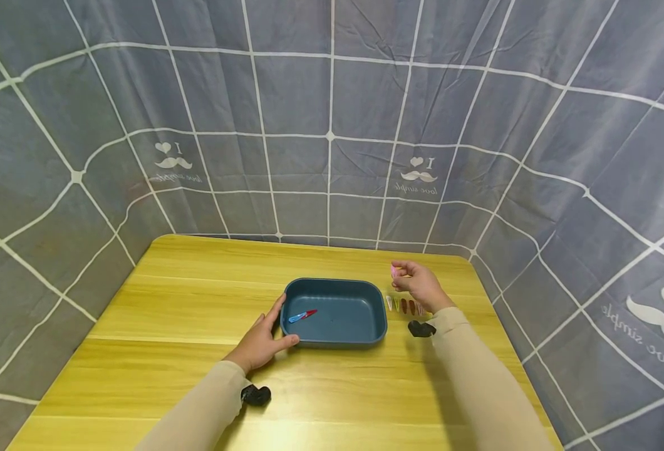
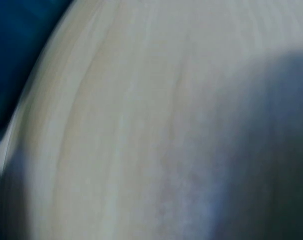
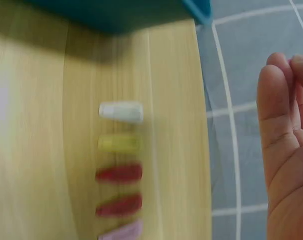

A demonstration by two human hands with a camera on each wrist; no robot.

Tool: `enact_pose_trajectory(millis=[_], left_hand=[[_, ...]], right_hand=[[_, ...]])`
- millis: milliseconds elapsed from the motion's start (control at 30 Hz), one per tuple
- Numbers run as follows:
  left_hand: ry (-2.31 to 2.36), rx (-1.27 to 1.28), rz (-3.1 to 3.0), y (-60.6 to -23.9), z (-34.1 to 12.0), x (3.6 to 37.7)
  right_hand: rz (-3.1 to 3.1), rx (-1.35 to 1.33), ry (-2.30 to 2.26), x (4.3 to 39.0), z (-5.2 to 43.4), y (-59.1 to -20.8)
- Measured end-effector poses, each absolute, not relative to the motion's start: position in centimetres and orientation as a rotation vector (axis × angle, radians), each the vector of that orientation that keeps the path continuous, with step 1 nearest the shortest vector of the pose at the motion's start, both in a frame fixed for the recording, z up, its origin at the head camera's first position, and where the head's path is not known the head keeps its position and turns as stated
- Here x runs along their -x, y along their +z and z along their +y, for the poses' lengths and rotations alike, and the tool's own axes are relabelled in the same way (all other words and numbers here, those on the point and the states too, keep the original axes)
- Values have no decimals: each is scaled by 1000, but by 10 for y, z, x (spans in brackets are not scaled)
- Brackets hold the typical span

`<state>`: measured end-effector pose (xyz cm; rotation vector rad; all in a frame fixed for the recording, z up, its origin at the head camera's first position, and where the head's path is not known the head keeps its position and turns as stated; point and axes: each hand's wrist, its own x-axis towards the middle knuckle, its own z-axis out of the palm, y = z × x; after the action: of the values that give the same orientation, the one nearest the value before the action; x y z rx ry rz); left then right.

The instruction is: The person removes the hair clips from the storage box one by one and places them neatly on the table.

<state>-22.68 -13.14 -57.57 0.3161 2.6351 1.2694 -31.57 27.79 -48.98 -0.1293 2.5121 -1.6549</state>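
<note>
In the head view, a dark blue rectangular basin [image 1: 332, 337] stands on the table. A blue hair clip [image 1: 297, 317] and a red hair clip [image 1: 311, 312] lie inside it, overlapping. My left hand [image 1: 261, 341] rests spread against the basin's left side, its thumb at the front left corner. Above the table, right of the basin, my right hand [image 1: 419, 285] pinches a pink hair clip [image 1: 394, 271] between thumb and fingertips. The right wrist view shows the pinched fingers, which hide that clip. Below them lie a white clip [image 3: 121, 111], a yellow clip [image 3: 119, 144] and two dark red clips [image 3: 119, 205].
One more pink clip [image 3: 122, 232] ends the row on the table, right of the basin. The wooden table [image 1: 197, 300] is enclosed by a grey curtain [image 1: 287, 163] with white grid lines. Only blurred tabletop and the basin's edge show in the left wrist view.
</note>
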Motion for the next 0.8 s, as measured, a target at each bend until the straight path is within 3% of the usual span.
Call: enact_pose_trajectory(millis=[400, 800], left_hand=[[1249, -310, 2633, -575, -131, 226], [1248, -305, 2638, -573, -129, 228]], right_hand=[[2567, -45, -1613, 304, 344, -510], [2618, -183, -1360, 298, 378, -533]])
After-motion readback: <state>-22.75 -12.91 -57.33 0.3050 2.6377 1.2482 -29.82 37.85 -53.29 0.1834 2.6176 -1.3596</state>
